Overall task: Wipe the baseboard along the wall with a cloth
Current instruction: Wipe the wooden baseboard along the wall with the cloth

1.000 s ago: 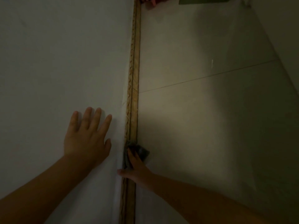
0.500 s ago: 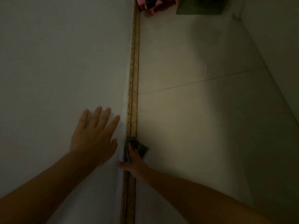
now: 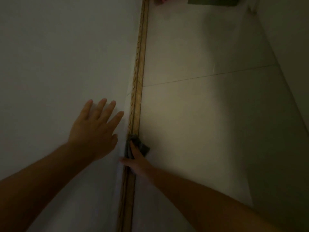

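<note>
1. Left hand (image 3: 93, 129) lies flat, fingers spread, on the wall (image 3: 58, 56) at centre left; holds nothing.
2. Baseboard (image 3: 139, 64) runs up the frame centre.
3. Right hand (image 3: 136, 160) presses the cloth (image 3: 139, 145) onto it, lower centre. Judgement: keep even pressure, follow the groove.
4. No containers visible.

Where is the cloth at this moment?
In the head view, the dark cloth is low and near the centre, pressed against the wooden baseboard under the right hand, beside the pale floor.
</note>
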Demonstrator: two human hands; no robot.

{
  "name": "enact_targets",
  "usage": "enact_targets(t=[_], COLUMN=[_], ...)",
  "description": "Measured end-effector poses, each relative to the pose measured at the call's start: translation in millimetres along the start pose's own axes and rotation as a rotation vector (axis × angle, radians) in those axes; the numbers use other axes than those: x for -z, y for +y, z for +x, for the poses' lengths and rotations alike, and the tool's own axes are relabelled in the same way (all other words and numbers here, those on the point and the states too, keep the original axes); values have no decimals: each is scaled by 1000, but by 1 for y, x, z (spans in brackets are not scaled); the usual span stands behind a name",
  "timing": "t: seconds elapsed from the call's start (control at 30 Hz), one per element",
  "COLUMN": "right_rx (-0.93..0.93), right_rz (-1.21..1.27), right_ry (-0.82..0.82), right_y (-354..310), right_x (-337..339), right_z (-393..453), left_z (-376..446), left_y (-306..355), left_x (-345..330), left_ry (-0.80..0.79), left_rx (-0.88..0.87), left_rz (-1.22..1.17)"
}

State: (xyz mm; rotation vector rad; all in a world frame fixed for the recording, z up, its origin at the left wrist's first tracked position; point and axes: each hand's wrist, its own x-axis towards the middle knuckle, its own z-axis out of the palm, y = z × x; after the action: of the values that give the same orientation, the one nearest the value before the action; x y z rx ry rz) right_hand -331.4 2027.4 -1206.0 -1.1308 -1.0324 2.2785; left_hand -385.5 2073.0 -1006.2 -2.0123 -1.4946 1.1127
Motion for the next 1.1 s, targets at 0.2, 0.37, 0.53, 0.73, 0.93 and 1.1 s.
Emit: enact_targets(t=[0.2, 0.37, 0.53, 0.73, 0.93, 1.1], right_rx=[-3, 43, 66, 80, 115, 112], right_rz=[-110, -137, -216, -229, -169, -78], right_ry=[-57, 13, 63, 82, 79, 69], right_y=[9, 12, 6, 14, 18, 22], right_x=[6, 2, -3, -8, -15, -15], right_z=[-12, -13, -15, -19, -27, -30], left_z=[-6, -9, -10, -17, -39, -57], left_y=[-2, -4, -4, 2, 8, 14], left_x=[0, 2, -2, -6, -9, -9], left_ry=[-105, -81, -48, -28, -16, -33], left_rx=[-112, -114, -120, -93, -45, 41], left_rz=[52, 34, 21, 19, -13, -30])
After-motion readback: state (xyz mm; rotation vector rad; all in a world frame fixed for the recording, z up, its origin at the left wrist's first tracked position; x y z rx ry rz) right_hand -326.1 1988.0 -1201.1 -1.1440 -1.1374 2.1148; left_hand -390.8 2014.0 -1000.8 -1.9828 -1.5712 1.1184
